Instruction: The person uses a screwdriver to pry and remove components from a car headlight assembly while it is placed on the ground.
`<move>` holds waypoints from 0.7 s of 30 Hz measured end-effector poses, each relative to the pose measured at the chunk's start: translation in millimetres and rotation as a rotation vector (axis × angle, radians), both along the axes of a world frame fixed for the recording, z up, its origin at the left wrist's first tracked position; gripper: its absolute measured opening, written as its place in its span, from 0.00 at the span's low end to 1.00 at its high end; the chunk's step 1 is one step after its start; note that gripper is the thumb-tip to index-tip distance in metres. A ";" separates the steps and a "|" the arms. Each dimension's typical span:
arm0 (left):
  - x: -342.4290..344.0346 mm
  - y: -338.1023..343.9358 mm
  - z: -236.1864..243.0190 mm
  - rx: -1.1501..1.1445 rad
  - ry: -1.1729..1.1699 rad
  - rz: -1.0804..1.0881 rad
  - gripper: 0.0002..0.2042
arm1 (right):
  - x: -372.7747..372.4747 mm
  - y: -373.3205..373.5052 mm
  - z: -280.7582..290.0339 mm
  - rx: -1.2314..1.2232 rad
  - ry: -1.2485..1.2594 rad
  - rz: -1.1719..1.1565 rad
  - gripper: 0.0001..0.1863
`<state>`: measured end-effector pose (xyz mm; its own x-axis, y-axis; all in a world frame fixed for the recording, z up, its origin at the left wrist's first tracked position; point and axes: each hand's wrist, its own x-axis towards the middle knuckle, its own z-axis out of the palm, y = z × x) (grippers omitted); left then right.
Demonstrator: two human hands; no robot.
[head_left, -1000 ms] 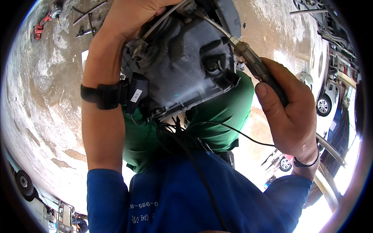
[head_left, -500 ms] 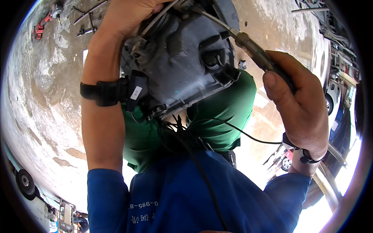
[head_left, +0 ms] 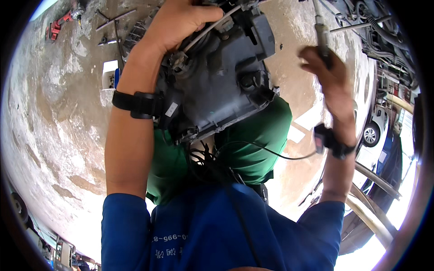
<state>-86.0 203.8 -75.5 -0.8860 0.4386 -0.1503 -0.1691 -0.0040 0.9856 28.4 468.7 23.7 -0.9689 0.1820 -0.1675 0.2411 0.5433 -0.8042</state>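
A dark grey plastic headlight housing [head_left: 212,77] rests tilted on my green-trousered thighs [head_left: 266,122], its ribbed back facing up. My left hand [head_left: 185,20] grips its upper left edge, the thumb stretched beside a thin pale rod [head_left: 210,29]. Some of the left fingers are hidden behind the housing. Off to the right, apart from the housing, my right hand [head_left: 332,74] is closed around the handle of a screwdriver [head_left: 322,34]. Its blade points away from me and runs out of the top of the picture. Motion slightly blurs the right hand.
On the floor at far left lie a red power tool [head_left: 55,29], metal bar tools [head_left: 115,20] and a small white box [head_left: 108,74]. Hoses and car parts [head_left: 379,27] crowd the far right. White sheets [head_left: 309,118] lie right of my knee; a black cable [head_left: 271,151] reaches my right wrist.
My right hand has drawn the screwdriver away from the housing's top, out to the right, and turned its blade forward. The left hand and housing have shifted slightly in the view.
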 end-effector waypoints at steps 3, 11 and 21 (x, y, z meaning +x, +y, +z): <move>4.9 0.7 3.3 0.004 -0.043 0.027 0.11 | -15.7 -13.2 -28.8 -0.038 -0.113 0.055 0.23; 11.2 -9.1 8.6 -0.012 -0.057 -0.012 0.10 | -17.9 -66.6 -14.3 0.075 -0.054 -0.035 0.23; 37.5 -19.8 38.5 0.114 -0.091 0.063 0.10 | 16.2 -91.3 28.5 0.263 0.202 -0.132 0.22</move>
<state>-48.5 184.0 -37.0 -0.8974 0.4010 -0.1839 -0.2539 -0.1285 0.9587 44.6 377.4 52.3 -0.9429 0.3196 0.0939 0.1739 0.7127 -0.6796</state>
